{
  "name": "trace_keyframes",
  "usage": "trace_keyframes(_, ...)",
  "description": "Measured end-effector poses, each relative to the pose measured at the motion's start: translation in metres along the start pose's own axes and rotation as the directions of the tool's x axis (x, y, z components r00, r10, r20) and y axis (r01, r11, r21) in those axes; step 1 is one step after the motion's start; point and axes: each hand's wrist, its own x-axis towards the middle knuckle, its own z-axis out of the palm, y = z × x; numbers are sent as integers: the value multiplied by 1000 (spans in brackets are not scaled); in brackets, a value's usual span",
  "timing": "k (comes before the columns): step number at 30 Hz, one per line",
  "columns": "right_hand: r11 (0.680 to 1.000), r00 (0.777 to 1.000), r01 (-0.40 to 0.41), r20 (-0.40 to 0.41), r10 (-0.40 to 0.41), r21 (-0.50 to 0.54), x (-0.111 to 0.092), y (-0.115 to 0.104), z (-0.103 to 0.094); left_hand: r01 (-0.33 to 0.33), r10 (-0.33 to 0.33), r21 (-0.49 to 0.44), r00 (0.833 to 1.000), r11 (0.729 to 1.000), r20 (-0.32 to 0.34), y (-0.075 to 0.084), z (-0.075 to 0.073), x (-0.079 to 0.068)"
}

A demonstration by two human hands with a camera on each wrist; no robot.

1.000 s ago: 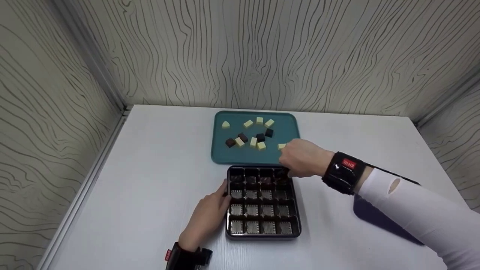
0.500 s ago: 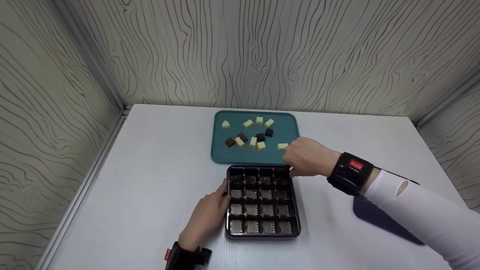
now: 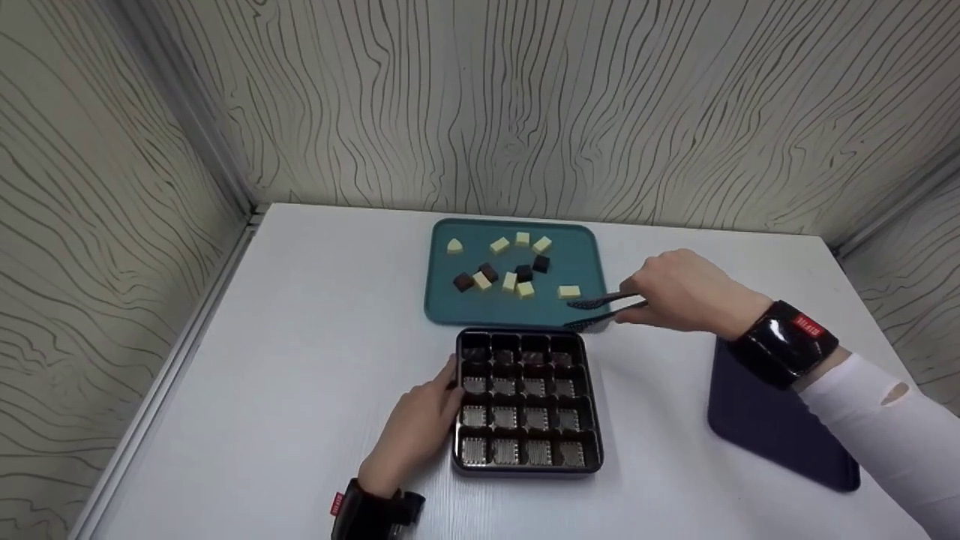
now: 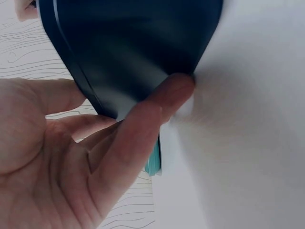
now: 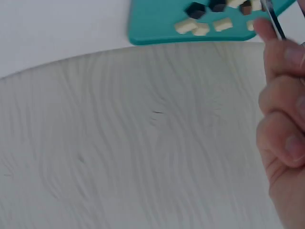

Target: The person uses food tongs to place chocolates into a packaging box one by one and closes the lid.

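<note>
- While the right hand (image 3: 686,292) grips a pair of black tongs (image 3: 598,301), with its fingers curled round the handle, the tongs' two arms stand apart over the near right corner of the teal tray (image 3: 454,304).
- Just beside the upper tip lies a cream block (image 3: 569,292), flat on the tray.
- Further left on the same tray are seven other cream blocks (image 3: 499,245), one of them with a pointed top, and four dark blocks (image 3: 488,271), some touching their neighbours.
- The left hand (image 3: 415,424) rests, digits mostly extended, against the left side of a black box (image 3: 525,472), touching its wall rather than clenching it.
- That box sits on the white bench (image 3: 300,322), on the near side of the teal tray, and is divided into four rows of four compartments.
- Its far row holds dark pieces (image 3: 533,358); ribbed floors show in the three nearer rows.
- At the right, a dark purple panel (image 3: 765,420) lies on the bench, partly covered by the right forearm.
- Both wrists wear black bands; a white sleeve (image 3: 885,431) covers the right arm.
</note>
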Motion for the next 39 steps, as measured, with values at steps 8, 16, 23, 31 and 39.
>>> trace_keyframes(8, 988, 986, -155, -56, 155, 15, -12, 21, 29, 1, -1, -16, 1000, 1000, 12, 0, 0, 1)
trace_keyframes(16, 967, 967, -245, -61, 249, 68, -9, 29, 53, -9, 9, -6, 1000, 1000, 7, -1, -1, 0)
trace_keyframes(23, 948, 950, -307, -27, 310, 81, 3, 33, 65, -6, 6, 3, 1000, 1000, 5, 0, 0, 2)
trace_keyframes(31, 935, 941, -339, 39, 336, 104, 26, 30, 72, -2, 2, -1, 1000, 1000, 6, -1, -1, 1)
trace_keyframes(39, 936, 944, -331, 41, 328, 119, 36, 24, 71, -4, 4, -1, 1000, 1000, 11, -2, 0, 2)
